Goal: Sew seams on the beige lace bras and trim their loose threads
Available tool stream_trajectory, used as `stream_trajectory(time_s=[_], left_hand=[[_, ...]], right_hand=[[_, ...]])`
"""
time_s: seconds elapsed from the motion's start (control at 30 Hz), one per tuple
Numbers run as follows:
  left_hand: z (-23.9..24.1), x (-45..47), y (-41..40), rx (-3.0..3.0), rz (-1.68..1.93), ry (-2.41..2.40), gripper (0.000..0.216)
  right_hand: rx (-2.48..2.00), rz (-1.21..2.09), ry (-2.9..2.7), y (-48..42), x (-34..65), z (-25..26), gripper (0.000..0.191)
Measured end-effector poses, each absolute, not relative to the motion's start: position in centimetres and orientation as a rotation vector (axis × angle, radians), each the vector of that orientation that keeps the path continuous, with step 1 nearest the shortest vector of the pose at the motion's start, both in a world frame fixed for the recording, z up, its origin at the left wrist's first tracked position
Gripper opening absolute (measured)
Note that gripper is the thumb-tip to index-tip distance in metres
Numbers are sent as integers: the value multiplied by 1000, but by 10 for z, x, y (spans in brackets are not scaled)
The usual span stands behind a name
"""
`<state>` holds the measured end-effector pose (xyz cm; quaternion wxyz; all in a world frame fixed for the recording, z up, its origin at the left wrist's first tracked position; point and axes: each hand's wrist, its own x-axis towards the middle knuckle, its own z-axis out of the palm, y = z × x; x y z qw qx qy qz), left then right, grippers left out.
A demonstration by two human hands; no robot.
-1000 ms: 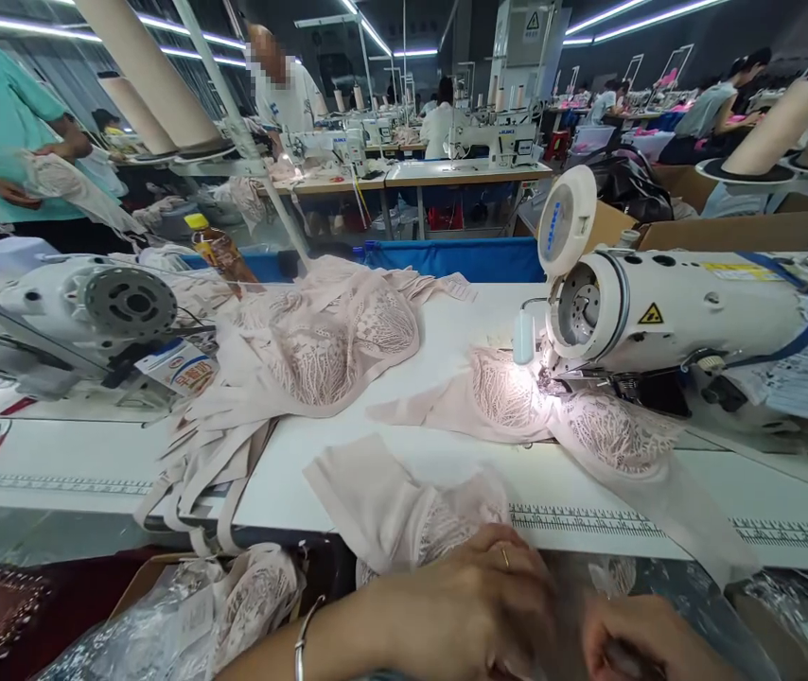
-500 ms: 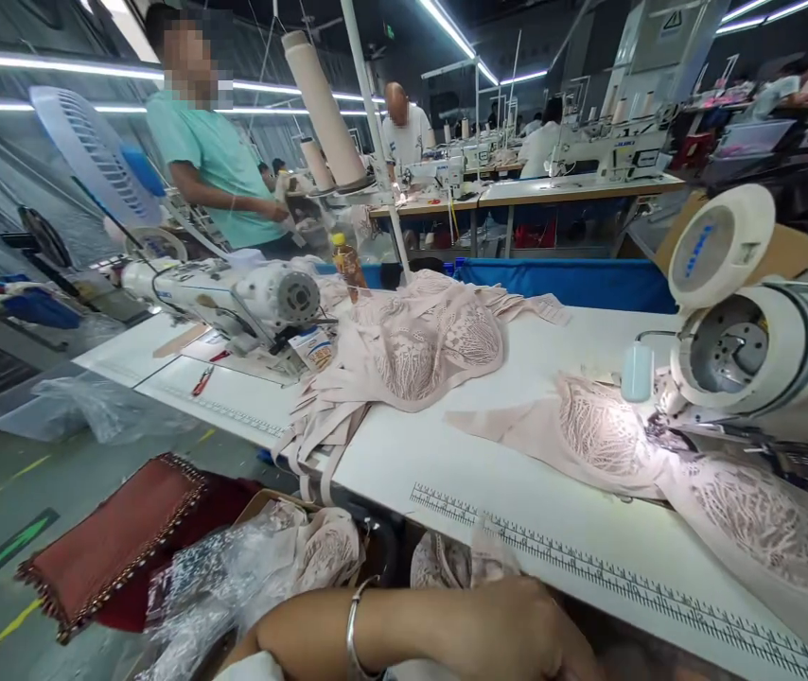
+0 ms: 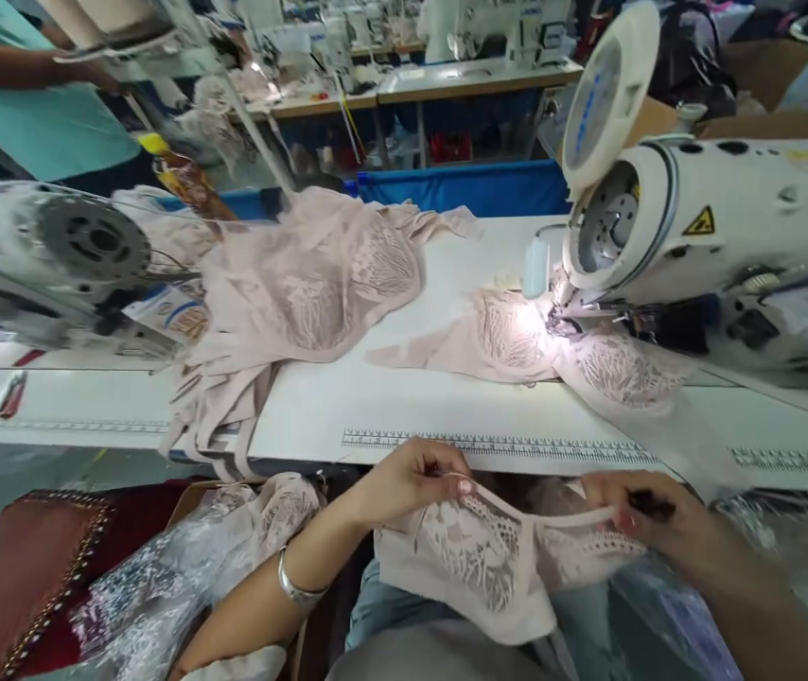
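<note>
A pale pink lace bra (image 3: 482,558) is stretched over my lap, just below the table's front edge. My left hand (image 3: 411,478) pinches its upper left edge. My right hand (image 3: 649,525) is closed on its right end and also holds a small dark tool (image 3: 649,506). A second lace bra (image 3: 553,355) lies lit under the needle of the white sewing machine (image 3: 702,222) at the right.
A pile of pink lace bras (image 3: 305,284) lies on the white table (image 3: 432,407), spilling over its front edge. Another sewing machine (image 3: 56,260) stands at the left. A box with bagged lace pieces (image 3: 234,549) sits below. A person in teal (image 3: 35,113) stands behind.
My hands have come up from below the table edge and spread the lace bra between them. The view swung back right and down toward my lap.
</note>
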<state>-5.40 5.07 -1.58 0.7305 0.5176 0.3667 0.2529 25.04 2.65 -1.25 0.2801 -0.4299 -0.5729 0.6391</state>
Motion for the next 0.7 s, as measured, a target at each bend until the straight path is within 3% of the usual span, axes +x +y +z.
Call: stream_trajectory(time_s=[0.3,0.7], left_hand=[[-46,-24,37,513,730,634,60],[-52,-16,41,520,739,608,67]], right_hand=[[-989,1923,-1088,27,242,-33,55],[-1028,2025,-1078,29,242,-32,60]])
